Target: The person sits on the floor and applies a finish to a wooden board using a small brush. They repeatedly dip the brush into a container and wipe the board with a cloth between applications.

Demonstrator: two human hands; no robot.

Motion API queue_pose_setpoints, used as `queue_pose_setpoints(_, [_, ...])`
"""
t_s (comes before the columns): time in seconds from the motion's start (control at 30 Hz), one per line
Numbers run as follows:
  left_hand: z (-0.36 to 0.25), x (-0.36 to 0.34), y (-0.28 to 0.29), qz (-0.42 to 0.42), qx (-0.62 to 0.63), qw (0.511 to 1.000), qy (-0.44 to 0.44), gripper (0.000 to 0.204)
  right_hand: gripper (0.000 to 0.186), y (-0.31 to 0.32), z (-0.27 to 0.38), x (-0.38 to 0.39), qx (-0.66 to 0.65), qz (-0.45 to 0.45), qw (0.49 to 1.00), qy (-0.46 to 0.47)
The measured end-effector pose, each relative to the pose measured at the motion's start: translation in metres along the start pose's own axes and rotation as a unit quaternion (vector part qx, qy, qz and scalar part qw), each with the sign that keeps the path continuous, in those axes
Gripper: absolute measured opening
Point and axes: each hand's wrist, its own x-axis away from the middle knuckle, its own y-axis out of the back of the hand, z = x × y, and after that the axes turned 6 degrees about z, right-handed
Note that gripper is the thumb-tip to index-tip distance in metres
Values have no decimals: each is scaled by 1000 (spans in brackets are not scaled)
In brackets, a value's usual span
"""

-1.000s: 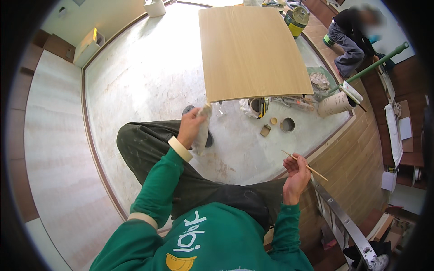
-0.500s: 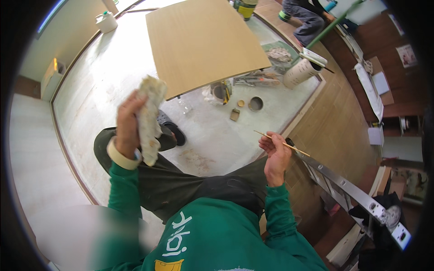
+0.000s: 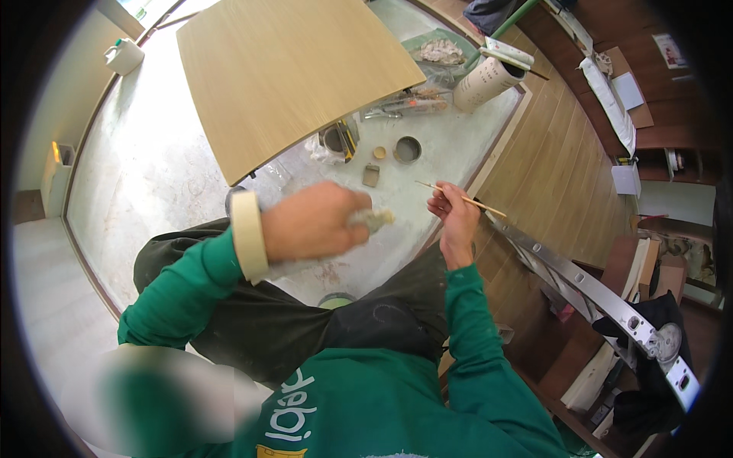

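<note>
My left hand (image 3: 314,221) is closed on a stained whitish rag (image 3: 372,219), mostly hidden under the fingers, with one end sticking out toward the right. A cream-coloured roll of tape (image 3: 250,235) circles my left wrist like a bracelet. My right hand (image 3: 456,217) pinches a thin paintbrush (image 3: 475,203) by its wooden handle, its fine tip pointing left toward the rag. Between the hands and the panel stand a small dark-rimmed pot (image 3: 408,149), a small round tan lid (image 3: 379,153) and a small square container (image 3: 371,175).
A large wooden panel (image 3: 298,80) lies ahead, above the covered floor. Past its right edge are a bag of tools (image 3: 412,103) and a tall cylindrical container (image 3: 485,84) holding tools. An aluminium ladder (image 3: 580,278) is at right. Another person's leg (image 3: 489,14) shows at top right.
My left hand has swung right with the rag, from upright at left to in front of my knees. My right hand keeps the paintbrush at nearly the same place. The view has shifted slightly.
</note>
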Motion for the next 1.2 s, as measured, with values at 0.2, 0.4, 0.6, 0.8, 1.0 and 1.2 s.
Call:
queue_pose_setpoints(0.2, [2, -15, -58, 63, -113, 991, -36, 26, 29, -20, -99, -92, 1, -10, 994, -109])
queue_pose_setpoints(0.4, [12, -27, -62, 82, -144, 985, -42, 30, 30, -26, -185, -142, 54, -27, 988, -144])
queue_pose_setpoints(0.6, [22, -30, -59, 91, -150, 984, -13, 30, 29, -24, -222, -156, 48, 6, 995, -85])
queue_pose_setpoints(0.8, [22, -32, -54, 94, -152, 984, -6, 31, 26, -34, -233, -155, 98, 0, 990, -96])
queue_pose_setpoints(1.0, [24, -31, -55, 85, -160, 983, -7, 30, 30, -32, -241, -156, 93, -17, 992, -84])
queue_pose_setpoints(1.2, [28, -29, -67, 39, -176, 983, -19, 28, 23, -10, -281, -166, 154, 25, 988, 6])
